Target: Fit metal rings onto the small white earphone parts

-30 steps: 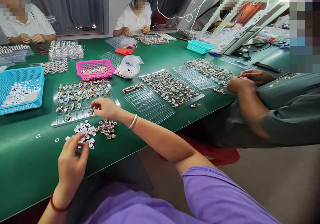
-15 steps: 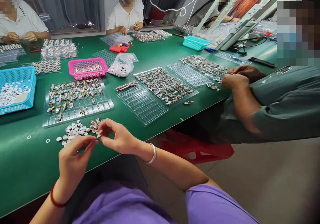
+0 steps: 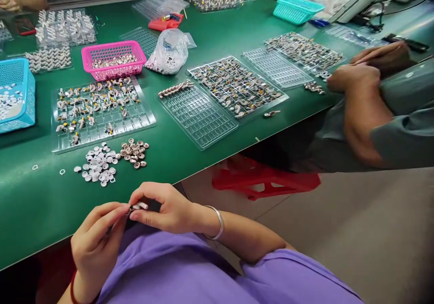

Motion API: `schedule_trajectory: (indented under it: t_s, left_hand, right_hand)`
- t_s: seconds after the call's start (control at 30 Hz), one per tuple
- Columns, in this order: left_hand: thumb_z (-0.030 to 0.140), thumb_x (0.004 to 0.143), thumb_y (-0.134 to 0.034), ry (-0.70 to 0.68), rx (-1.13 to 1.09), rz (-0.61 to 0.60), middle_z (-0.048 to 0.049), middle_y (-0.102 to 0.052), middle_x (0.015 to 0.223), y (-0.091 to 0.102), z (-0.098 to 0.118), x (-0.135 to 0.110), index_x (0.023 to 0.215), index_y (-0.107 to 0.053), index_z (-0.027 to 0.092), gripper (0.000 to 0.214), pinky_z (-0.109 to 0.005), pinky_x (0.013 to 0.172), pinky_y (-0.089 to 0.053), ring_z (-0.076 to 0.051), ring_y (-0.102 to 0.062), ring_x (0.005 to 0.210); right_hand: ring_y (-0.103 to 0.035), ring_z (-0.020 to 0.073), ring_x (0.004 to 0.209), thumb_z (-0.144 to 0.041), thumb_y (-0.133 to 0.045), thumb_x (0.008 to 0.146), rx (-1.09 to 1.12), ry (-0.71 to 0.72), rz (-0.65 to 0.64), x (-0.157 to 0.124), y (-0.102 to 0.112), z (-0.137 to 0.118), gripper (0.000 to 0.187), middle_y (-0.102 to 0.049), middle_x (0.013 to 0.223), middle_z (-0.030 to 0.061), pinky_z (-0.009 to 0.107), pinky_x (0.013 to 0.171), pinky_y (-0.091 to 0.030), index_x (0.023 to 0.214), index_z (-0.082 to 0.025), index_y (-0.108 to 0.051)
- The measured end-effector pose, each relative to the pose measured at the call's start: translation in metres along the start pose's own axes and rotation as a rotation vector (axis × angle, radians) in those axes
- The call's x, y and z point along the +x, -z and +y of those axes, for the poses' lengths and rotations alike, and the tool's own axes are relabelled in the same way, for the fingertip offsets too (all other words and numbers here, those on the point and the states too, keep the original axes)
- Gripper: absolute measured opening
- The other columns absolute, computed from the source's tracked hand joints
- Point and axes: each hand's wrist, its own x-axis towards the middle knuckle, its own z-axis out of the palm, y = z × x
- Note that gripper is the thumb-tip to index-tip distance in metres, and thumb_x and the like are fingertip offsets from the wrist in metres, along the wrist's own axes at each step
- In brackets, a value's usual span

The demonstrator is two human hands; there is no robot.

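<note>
Close to my lap, my left hand (image 3: pixel 96 236) and my right hand (image 3: pixel 171 210) meet fingertip to fingertip over a small earbud part (image 3: pixel 140 206). Its pale stem sticks out between my right thumb and forefinger. My left fingertips pinch its dark end, which they mostly hide. Just beyond my hands lie a heap of white round caps (image 3: pixel 99 163) and a smaller heap of beige cup-shaped shells (image 3: pixel 134 152). Behind these is a clear plastic tray (image 3: pixel 135 123), partly filled with earbud parts that show yellow bits.
Past the tray stand a pink basket (image 3: pixel 113 50), a blue basket (image 3: pixel 25 93) and a plastic bag (image 3: pixel 171 53). Further right are a clear tray (image 3: pixel 200 123) and a full tray (image 3: pixel 237 87). A co-worker's hands (image 3: pixel 368 68) are at the right; a red stool (image 3: pixel 267 182) sits below.
Both hands have drawn back from the heaps toward my lap, still pinching the earbud part. The view has tipped downward, and both heaps now show fully.
</note>
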Motion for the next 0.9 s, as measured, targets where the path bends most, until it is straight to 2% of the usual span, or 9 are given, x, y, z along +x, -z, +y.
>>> schedule_trajectory:
  t_s: [0.1, 0.17, 0.23, 0.3, 0.4, 0.47, 0.57, 0.7, 0.9]
  left_hand:
    - [-0.001, 0.082, -0.069, -0.071, 0.027, 0.002, -0.0007, -0.077, 0.101, 0.002, -0.002, -0.007, 0.112, -0.075, 0.031, 0.044, -0.023, 0.072, -0.057, -0.014, -0.072, 0.081]
    - [0.002, 0.082, -0.07, -0.023, 0.008, 0.019, -0.0008, -0.077, 0.099, 0.002, -0.001, -0.009, 0.108, -0.076, 0.031, 0.04, -0.024, 0.073, -0.058, -0.014, -0.072, 0.08]
    - [0.01, 0.083, -0.072, 0.167, -0.099, 0.026, -0.0011, -0.077, 0.093, 0.002, 0.0, -0.007, 0.099, -0.078, 0.029, 0.025, -0.024, 0.071, -0.059, -0.015, -0.072, 0.078]
    - [0.025, 0.083, -0.076, 0.45, -0.307, -0.04, -0.0024, -0.075, 0.083, 0.003, 0.001, -0.002, 0.088, -0.077, 0.024, 0.005, -0.025, 0.067, -0.059, -0.016, -0.071, 0.073]
    - [0.046, 0.074, -0.083, 0.818, -0.69, -0.247, -0.003, -0.068, 0.069, 0.004, 0.001, 0.009, 0.077, -0.074, 0.018, 0.029, -0.026, 0.055, -0.056, -0.015, -0.065, 0.058]
    - [0.05, 0.068, -0.087, 0.929, -0.873, -0.351, -0.0019, -0.064, 0.064, 0.004, -0.001, 0.014, 0.073, -0.072, 0.017, 0.037, -0.025, 0.05, -0.052, -0.013, -0.059, 0.054]
    - [0.045, 0.064, -0.09, 0.952, -0.975, -0.435, -0.0007, -0.06, 0.065, 0.007, -0.003, 0.014, 0.07, -0.07, 0.017, 0.035, -0.023, 0.049, -0.048, -0.012, -0.054, 0.054]
    - [0.038, 0.068, -0.089, 0.875, -0.904, -0.464, -0.0006, -0.06, 0.069, 0.011, -0.005, 0.01, 0.069, -0.069, 0.019, 0.028, -0.023, 0.054, -0.046, -0.011, -0.053, 0.059]
    - [0.037, 0.075, -0.083, 0.705, -0.717, -0.437, -0.0024, -0.062, 0.069, 0.014, 0.0, 0.011, 0.067, -0.069, 0.02, 0.024, -0.027, 0.06, -0.05, -0.016, -0.058, 0.065]
  right_hand:
    - [-0.054, 0.0095, 0.064, -0.028, -0.065, 0.089, 0.045, -0.12, -0.032, -0.002, -0.002, -0.004, 0.014, -0.062, 0.075, -0.0001, 0.021, 0.06, -0.046, 0.089, -0.014, -0.065]
    - [-0.052, 0.0087, 0.061, -0.026, -0.063, 0.087, 0.074, -0.17, -0.045, -0.002, -0.004, -0.006, 0.01, -0.059, 0.071, -0.0019, 0.02, 0.057, -0.045, 0.086, -0.016, -0.063]
    - [-0.05, 0.0079, 0.059, -0.023, -0.064, 0.085, 0.079, -0.147, -0.041, -0.002, -0.006, -0.007, 0.007, -0.057, 0.07, -0.003, 0.019, 0.055, -0.044, 0.084, -0.016, -0.061]
    - [-0.051, 0.008, 0.06, -0.02, -0.063, 0.085, 0.028, -0.035, -0.024, -0.002, -0.006, -0.005, 0.005, -0.058, 0.072, -0.0024, 0.019, 0.057, -0.045, 0.083, -0.017, -0.06]
    - [-0.057, 0.0108, 0.071, -0.018, -0.058, 0.091, -0.139, 0.205, -0.035, -0.004, -0.006, 0.001, 0.002, -0.062, 0.079, 0.0023, 0.021, 0.066, -0.051, 0.089, -0.017, -0.059]
    - [-0.06, 0.0126, 0.081, -0.018, -0.055, 0.096, -0.282, 0.324, -0.096, -0.006, -0.005, 0.005, 0.005, -0.065, 0.086, 0.006, 0.023, 0.074, -0.053, 0.095, -0.016, -0.06]
    - [-0.062, 0.013, 0.087, -0.02, -0.057, 0.098, -0.46, 0.462, -0.186, -0.009, -0.002, 0.012, 0.006, -0.068, 0.09, 0.0068, 0.026, 0.082, -0.053, 0.099, -0.017, -0.062]
    - [-0.062, 0.0126, 0.084, -0.02, -0.058, 0.098, -0.5, 0.63, -0.124, -0.012, 0.002, 0.017, 0.008, -0.069, 0.09, 0.0057, 0.027, 0.081, -0.052, 0.095, -0.017, -0.066]
    - [-0.061, 0.0125, 0.079, -0.023, -0.061, 0.096, -0.601, 0.614, -0.213, -0.013, 0.003, 0.017, 0.009, -0.067, 0.089, 0.0053, 0.027, 0.078, -0.052, 0.088, -0.02, -0.066]
